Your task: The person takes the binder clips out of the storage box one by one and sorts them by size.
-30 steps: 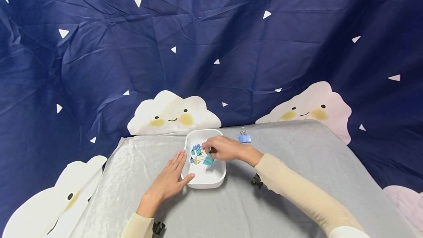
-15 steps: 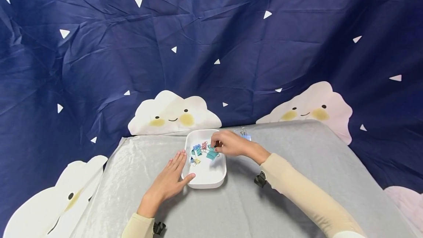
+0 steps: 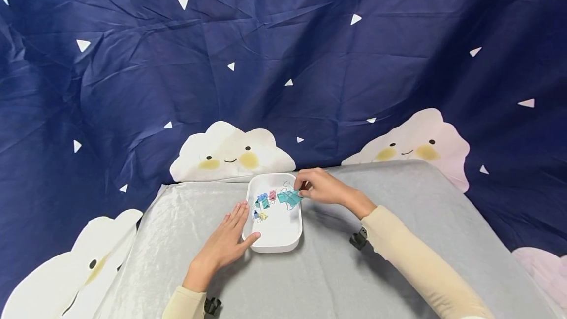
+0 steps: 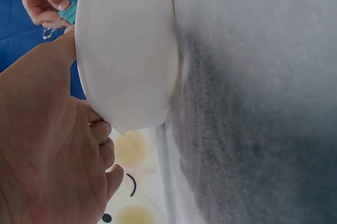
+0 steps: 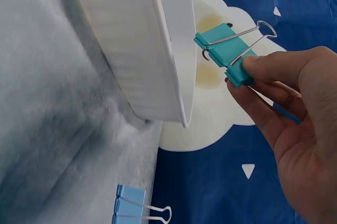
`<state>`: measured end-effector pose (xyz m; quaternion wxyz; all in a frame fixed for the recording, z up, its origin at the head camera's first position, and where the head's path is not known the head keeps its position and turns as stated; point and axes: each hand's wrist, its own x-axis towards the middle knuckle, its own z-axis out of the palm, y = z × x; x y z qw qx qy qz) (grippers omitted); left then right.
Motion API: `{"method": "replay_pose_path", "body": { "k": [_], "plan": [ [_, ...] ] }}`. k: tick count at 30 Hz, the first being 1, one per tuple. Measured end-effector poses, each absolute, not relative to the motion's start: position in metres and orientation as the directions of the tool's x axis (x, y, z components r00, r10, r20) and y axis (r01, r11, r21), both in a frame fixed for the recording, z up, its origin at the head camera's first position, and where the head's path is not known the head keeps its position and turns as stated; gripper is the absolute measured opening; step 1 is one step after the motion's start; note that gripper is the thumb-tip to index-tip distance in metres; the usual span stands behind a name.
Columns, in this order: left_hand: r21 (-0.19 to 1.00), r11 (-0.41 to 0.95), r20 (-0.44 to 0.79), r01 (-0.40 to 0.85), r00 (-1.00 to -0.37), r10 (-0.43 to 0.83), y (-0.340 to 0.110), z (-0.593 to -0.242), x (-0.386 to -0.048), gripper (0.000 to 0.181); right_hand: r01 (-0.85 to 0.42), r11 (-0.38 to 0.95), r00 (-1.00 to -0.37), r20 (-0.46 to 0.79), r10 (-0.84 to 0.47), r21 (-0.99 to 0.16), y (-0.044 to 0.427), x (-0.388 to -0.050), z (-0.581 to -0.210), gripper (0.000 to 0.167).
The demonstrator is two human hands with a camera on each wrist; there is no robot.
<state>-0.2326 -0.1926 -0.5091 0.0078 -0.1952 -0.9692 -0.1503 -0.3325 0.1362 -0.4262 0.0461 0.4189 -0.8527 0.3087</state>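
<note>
Pinching teal clip (image 5: pixel 225 46) over tray (image 3: pixel 275 234) w/ R hand (image 3: pixel 327 187); resting L hand (image 3: pixel 225 239) against tray, fingers straight. Only in R-wrist view: blue clip (image 5: pixel 129 205) on bench (image 3: pixel 292 284).

The person wears a left sleeve (image 3: pixel 184 304) and a right sleeve (image 3: pixel 416 260), both plain pale beige and close-fitting. A small black gadget (image 3: pixel 212 305) shows beside the left cuff, a matching black one (image 3: pixel 358 239) beside the right.

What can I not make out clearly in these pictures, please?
Head view: blue clip, apparently behind the right grip.
Right wrist view: this clip's end, cut off by bottom edge.
Left wrist view: inside of the tray, hidden by its wall.
Head view: small clips, too small to count.
</note>
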Motion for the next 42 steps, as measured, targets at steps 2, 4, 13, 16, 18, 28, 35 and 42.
{"method": "replay_pose_path", "body": {
  "k": [2, 4, 13, 16, 18, 28, 35, 42],
  "plan": [
    [0.287, 0.879, 0.078, 0.381, -0.924, 0.375, -0.193, -0.509, -0.233, 0.092, -0.738, 0.459, -0.652, 0.347, -0.674, -0.495, 0.141, -0.333, -0.427, 0.014],
    [0.289, 0.878, 0.077, 0.382, -0.923, 0.376, -0.193, -0.509, -0.233, 0.093, -0.731, 0.464, -0.662, 0.355, -0.66, -0.5, 0.147, -0.334, -0.427, 0.014],
    [0.297, 0.873, 0.082, 0.387, -0.921, 0.38, -0.192, -0.51, -0.233, 0.093, -0.716, 0.48, -0.686, 0.384, -0.618, -0.507, 0.171, -0.334, -0.427, 0.015],
    [0.298, 0.873, 0.082, 0.387, -0.921, 0.38, -0.192, -0.511, -0.234, 0.093, -0.704, 0.497, -0.701, 0.389, -0.597, -0.506, 0.179, -0.334, -0.426, 0.015],
    [0.297, 0.872, 0.088, 0.39, -0.92, 0.382, -0.192, -0.51, -0.234, 0.093, -0.688, 0.509, -0.718, 0.386, -0.579, -0.517, 0.184, -0.334, -0.426, 0.015],
    [0.302, 0.872, 0.085, 0.386, -0.922, 0.378, -0.195, -0.509, -0.23, 0.092, -0.622, 0.544, -0.778, 0.361, -0.515, -0.564, 0.205, -0.337, -0.431, 0.014],
    [0.303, 0.869, 0.085, 0.39, -0.92, 0.383, -0.193, -0.509, -0.232, 0.092, -0.592, 0.58, -0.805, 0.369, -0.466, -0.559, 0.224, -0.341, -0.437, 0.013],
    [0.308, 0.87, 0.077, 0.386, -0.921, 0.381, -0.192, -0.508, -0.232, 0.093, -0.575, 0.588, -0.818, 0.382, -0.43, -0.569, 0.24, -0.348, -0.447, 0.011]
  ]
}}
